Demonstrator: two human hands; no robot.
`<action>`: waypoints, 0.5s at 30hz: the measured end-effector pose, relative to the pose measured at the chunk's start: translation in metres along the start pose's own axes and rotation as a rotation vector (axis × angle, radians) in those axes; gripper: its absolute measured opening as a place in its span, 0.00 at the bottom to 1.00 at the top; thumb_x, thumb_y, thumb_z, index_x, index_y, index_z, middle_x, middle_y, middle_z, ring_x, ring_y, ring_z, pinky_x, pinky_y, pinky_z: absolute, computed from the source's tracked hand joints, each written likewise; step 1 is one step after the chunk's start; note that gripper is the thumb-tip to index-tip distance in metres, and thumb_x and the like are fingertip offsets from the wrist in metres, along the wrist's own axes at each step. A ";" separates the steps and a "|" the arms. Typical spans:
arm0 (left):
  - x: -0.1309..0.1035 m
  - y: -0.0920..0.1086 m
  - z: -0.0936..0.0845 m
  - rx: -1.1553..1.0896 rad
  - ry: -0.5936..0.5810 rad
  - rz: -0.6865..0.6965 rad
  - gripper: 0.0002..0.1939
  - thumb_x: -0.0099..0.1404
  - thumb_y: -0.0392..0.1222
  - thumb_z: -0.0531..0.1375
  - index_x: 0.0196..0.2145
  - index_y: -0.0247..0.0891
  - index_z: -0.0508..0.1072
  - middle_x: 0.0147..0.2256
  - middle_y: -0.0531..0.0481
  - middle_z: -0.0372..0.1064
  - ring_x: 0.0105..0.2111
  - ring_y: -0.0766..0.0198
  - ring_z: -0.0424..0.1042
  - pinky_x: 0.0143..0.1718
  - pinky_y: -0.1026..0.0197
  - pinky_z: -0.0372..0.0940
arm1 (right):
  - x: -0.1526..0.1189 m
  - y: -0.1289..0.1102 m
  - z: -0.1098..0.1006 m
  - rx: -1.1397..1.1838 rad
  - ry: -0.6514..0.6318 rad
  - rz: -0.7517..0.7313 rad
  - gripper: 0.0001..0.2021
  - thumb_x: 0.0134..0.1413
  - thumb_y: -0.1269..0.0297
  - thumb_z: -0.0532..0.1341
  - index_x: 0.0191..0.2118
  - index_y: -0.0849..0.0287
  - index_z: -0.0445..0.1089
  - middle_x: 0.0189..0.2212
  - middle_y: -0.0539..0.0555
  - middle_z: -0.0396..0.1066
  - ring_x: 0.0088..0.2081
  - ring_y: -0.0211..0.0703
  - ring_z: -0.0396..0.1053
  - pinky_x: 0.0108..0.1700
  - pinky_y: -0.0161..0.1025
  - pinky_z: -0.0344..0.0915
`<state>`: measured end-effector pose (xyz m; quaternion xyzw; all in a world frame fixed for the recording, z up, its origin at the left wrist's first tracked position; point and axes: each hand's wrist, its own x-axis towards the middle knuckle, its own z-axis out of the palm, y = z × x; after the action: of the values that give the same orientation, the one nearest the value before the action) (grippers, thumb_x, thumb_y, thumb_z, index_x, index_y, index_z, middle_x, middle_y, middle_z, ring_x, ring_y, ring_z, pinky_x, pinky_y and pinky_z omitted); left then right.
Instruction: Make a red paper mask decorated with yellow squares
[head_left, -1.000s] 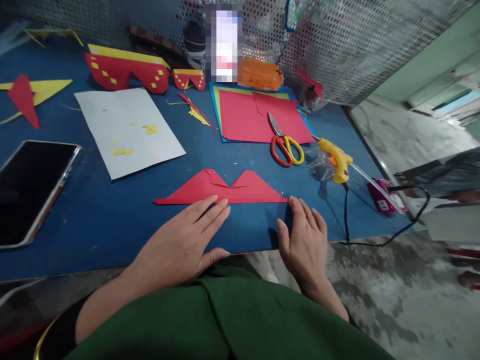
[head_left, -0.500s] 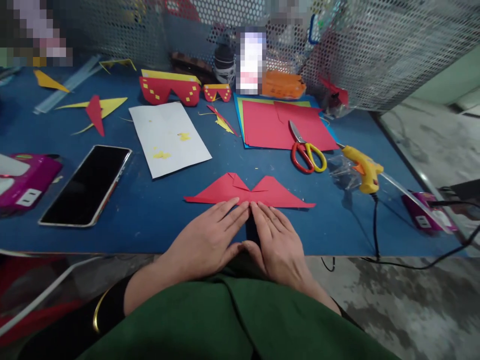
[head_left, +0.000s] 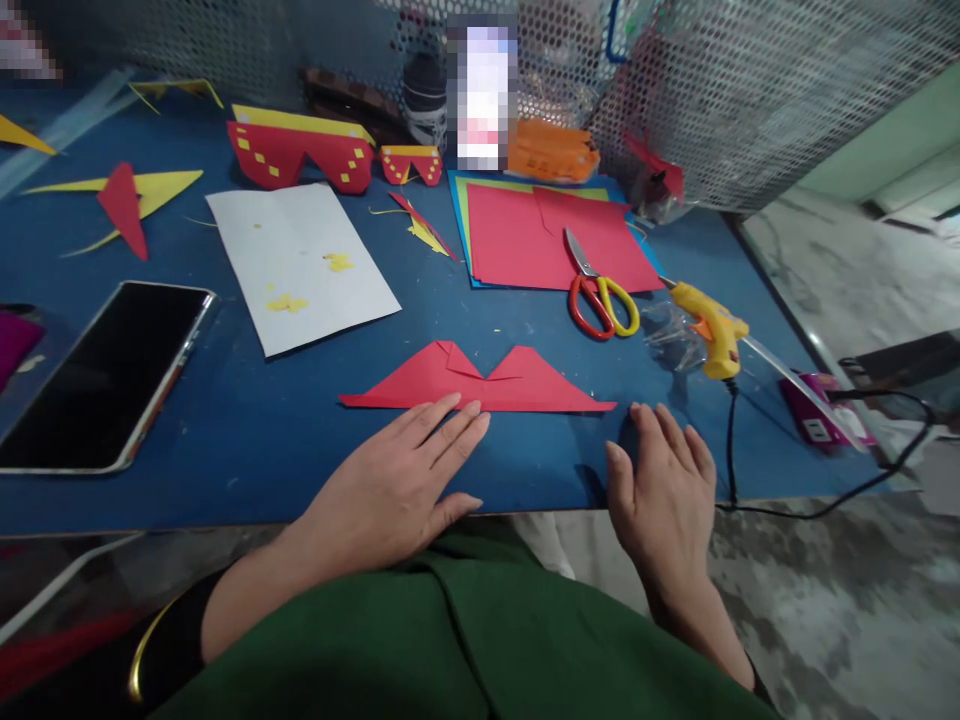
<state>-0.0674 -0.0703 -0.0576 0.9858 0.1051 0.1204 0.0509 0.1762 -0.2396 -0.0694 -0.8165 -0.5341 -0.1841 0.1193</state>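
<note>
A folded red paper piece [head_left: 480,392] with two peaks and pointed ends lies on the blue table [head_left: 525,460]. My left hand [head_left: 397,475] rests flat, its fingertips on the lower edge of the red paper, fingers spread and thumb apart. To the right of the paper, my right hand [head_left: 664,485] hovers or rests near the table's front edge with its fingers slightly bent and apart, holding nothing. Scissors [head_left: 600,300] with red and yellow handles lie on a stack of red sheets [head_left: 510,240] behind.
A yellow glue gun [head_left: 712,325] with a cord lies at the right, a phone [head_left: 109,375] at the left. White paper [head_left: 300,270] holds yellow scraps. Red paper glasses [head_left: 300,155] stand behind it. Another phone [head_left: 481,100] leans upright at the back.
My right hand has moved right, off the red paper and away from my left hand. My left hand stays at the paper's lower edge. The view has shifted slightly to the right.
</note>
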 end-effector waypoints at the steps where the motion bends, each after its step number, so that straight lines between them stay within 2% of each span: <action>1: 0.000 0.000 0.000 -0.007 -0.004 -0.001 0.34 0.74 0.57 0.49 0.66 0.27 0.61 0.65 0.37 0.61 0.65 0.44 0.60 0.63 0.44 0.60 | 0.000 -0.002 -0.003 -0.001 0.031 0.027 0.29 0.70 0.54 0.46 0.66 0.71 0.58 0.58 0.73 0.69 0.63 0.65 0.63 0.62 0.65 0.58; 3: 0.000 0.000 0.000 -0.021 -0.008 -0.003 0.34 0.74 0.57 0.50 0.66 0.27 0.61 0.65 0.36 0.61 0.66 0.43 0.60 0.63 0.44 0.60 | 0.003 -0.013 -0.010 0.032 0.106 0.011 0.31 0.69 0.54 0.48 0.68 0.71 0.54 0.60 0.73 0.67 0.64 0.65 0.62 0.62 0.65 0.57; 5: 0.000 0.001 -0.001 -0.038 -0.019 -0.008 0.33 0.74 0.57 0.50 0.65 0.27 0.63 0.66 0.36 0.61 0.66 0.44 0.59 0.64 0.43 0.60 | 0.007 -0.030 -0.014 0.116 0.112 -0.114 0.31 0.68 0.56 0.50 0.70 0.70 0.51 0.61 0.71 0.66 0.64 0.62 0.63 0.63 0.60 0.57; 8: 0.000 0.004 -0.004 -0.065 -0.059 -0.040 0.33 0.74 0.57 0.51 0.65 0.28 0.63 0.67 0.38 0.59 0.67 0.45 0.57 0.65 0.44 0.57 | 0.014 -0.057 -0.011 0.264 -0.007 -0.372 0.31 0.70 0.57 0.48 0.71 0.70 0.48 0.60 0.68 0.69 0.62 0.55 0.66 0.63 0.52 0.60; 10: 0.000 0.006 -0.005 -0.068 -0.081 -0.061 0.34 0.73 0.57 0.52 0.66 0.28 0.61 0.67 0.39 0.58 0.67 0.46 0.56 0.66 0.45 0.56 | 0.017 -0.070 -0.004 0.297 -0.049 -0.486 0.31 0.71 0.55 0.47 0.70 0.73 0.48 0.58 0.69 0.70 0.61 0.55 0.67 0.62 0.51 0.61; 15: -0.003 0.010 -0.001 -0.069 -0.079 -0.090 0.34 0.75 0.55 0.48 0.67 0.27 0.59 0.69 0.42 0.55 0.69 0.50 0.53 0.70 0.50 0.50 | 0.018 -0.081 0.014 0.245 -0.001 -0.562 0.32 0.71 0.53 0.45 0.68 0.77 0.52 0.54 0.73 0.73 0.54 0.59 0.73 0.56 0.53 0.64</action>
<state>-0.0689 -0.0807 -0.0564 0.9817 0.1432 0.0823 0.0945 0.1109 -0.1861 -0.0747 -0.6163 -0.7574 -0.1436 0.1611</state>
